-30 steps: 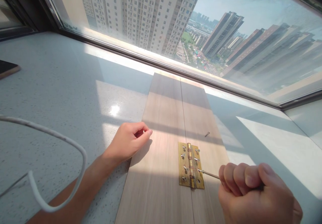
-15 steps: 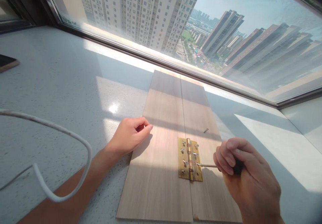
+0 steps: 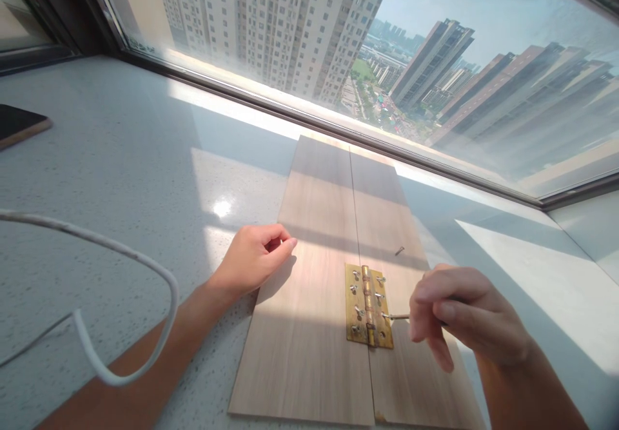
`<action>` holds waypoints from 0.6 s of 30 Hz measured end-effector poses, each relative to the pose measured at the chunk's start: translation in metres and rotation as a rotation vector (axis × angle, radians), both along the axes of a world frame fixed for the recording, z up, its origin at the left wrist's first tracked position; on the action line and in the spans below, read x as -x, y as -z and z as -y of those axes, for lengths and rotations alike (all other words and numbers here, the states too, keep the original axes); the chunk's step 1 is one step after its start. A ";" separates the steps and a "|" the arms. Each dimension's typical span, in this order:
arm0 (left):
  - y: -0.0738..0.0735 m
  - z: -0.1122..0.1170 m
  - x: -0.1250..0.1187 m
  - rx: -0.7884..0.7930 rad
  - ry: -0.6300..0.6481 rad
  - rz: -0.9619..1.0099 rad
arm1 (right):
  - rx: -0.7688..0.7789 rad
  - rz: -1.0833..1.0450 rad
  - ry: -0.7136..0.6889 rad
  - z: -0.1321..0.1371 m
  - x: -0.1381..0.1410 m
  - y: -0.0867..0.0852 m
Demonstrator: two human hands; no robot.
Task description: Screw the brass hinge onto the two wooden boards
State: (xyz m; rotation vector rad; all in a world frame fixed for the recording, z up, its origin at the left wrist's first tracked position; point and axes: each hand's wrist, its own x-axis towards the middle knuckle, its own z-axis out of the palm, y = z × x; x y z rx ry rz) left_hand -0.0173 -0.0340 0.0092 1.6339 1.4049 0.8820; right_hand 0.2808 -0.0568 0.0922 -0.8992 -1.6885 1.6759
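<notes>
Two pale wooden boards (image 3: 309, 365) lie side by side, with a brass hinge (image 3: 355, 304) across their seam. Several screws stick up from the hinge's holes; one hole at the lower right of the hinge shows bare. My right hand (image 3: 467, 314) is closed around a screwdriver (image 3: 400, 317), whose shaft points left to a screw in the hinge's right leaf. The handle is hidden behind the fingers. Resting at the left board's edge, my left hand (image 3: 258, 256) has its fingers curled in, with nothing visible in them. A loose screw (image 3: 400, 250) lies on the right board.
The boards lie on a speckled white sill (image 3: 145, 178) below a large window with a dark frame (image 3: 271, 102). A white cable (image 3: 120, 249) loops in the left foreground, partly over my left forearm. A dark phone-like slab (image 3: 22, 126) lies at the far left.
My right hand has changed its hold on the screwdriver: the fingers have shifted and loosened, and the dark handle is now covered. My left hand stays put. The view has moved slightly.
</notes>
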 end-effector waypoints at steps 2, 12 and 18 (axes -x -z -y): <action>0.000 0.000 0.000 0.008 -0.006 0.006 | -0.038 -0.031 0.046 0.001 -0.001 0.004; 0.002 0.000 -0.001 0.007 -0.011 0.025 | -0.224 -0.151 0.442 0.033 0.037 0.003; 0.000 0.000 -0.001 0.006 -0.023 0.017 | -0.181 -0.211 0.780 0.036 0.048 0.008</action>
